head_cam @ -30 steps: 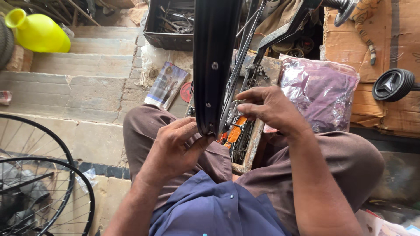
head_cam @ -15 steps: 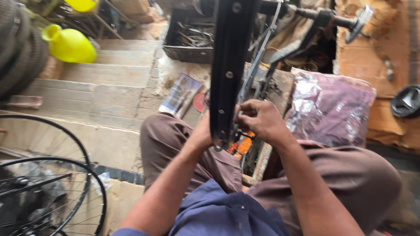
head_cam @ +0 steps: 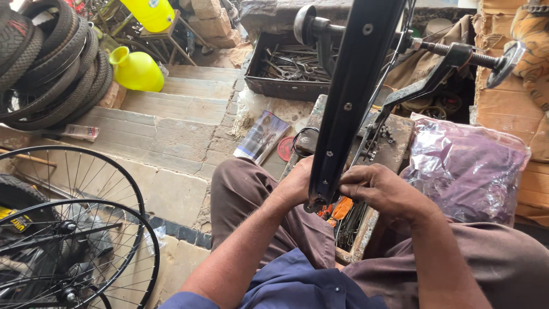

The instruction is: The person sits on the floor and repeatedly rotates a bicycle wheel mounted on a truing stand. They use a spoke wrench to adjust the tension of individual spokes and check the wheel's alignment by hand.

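Observation:
A black bicycle wheel rim (head_cam: 349, 97) stands on edge in front of me, mounted in a metal truing stand (head_cam: 440, 63). My left hand (head_cam: 294, 186) grips the rim's lower left side. On the lower right side my right hand (head_cam: 380, 191) pinches at the rim, fingers closed near a spoke. An orange-handled tool (head_cam: 341, 209) lies just below both hands, among loose spokes in a wooden box (head_cam: 360, 240) between my knees.
Spoked wheels (head_cam: 74, 229) lean at the lower left, stacked tyres (head_cam: 46, 63) at the upper left. A yellow jug (head_cam: 137, 70) stands on stone steps. A black tray of tools (head_cam: 289, 68) sits behind the stand. A purple plastic bag (head_cam: 466, 171) lies at right.
My view has tilted up and left, showing more of the tyres and stand. Both hands have drawn closer around the rim's bottom, the left now partly behind it.

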`<state>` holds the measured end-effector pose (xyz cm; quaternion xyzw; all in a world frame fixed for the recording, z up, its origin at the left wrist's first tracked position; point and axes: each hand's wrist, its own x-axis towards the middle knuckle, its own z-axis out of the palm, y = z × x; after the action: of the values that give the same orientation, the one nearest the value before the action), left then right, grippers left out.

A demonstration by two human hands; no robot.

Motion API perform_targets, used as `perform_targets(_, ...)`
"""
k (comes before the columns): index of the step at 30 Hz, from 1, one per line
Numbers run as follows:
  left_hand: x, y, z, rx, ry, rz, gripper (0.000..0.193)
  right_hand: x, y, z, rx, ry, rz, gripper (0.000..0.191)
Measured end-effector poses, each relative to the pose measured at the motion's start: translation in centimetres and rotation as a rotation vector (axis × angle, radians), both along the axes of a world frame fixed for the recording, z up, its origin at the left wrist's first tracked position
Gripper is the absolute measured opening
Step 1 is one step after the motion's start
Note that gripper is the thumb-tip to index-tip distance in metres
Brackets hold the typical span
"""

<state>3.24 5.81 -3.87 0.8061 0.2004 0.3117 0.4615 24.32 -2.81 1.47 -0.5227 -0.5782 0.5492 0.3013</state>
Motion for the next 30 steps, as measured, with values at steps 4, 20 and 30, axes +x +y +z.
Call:
perform_targets(4, 0.2, 0.8, 2.2, -0.011, 0.200, -0.067, 0.032, 0.9, 0.5, -0.2, -0.104, -0.139, -0.200, 0.025)
perform_targets(20, -2.0, 2.0, 8.8, -0.665, 0.197, -0.365, 0.045, -0.9, 2.4, -0.7, 0.115, 0.071, -0.565, 0.089)
perform_targets(30, -2.5, 1.7, 5.3, -1.190, -0.126, -0.587, 0.037, -1.6, 2.2, -0.8, 0.195, 0.331, -0.509, 0.056)
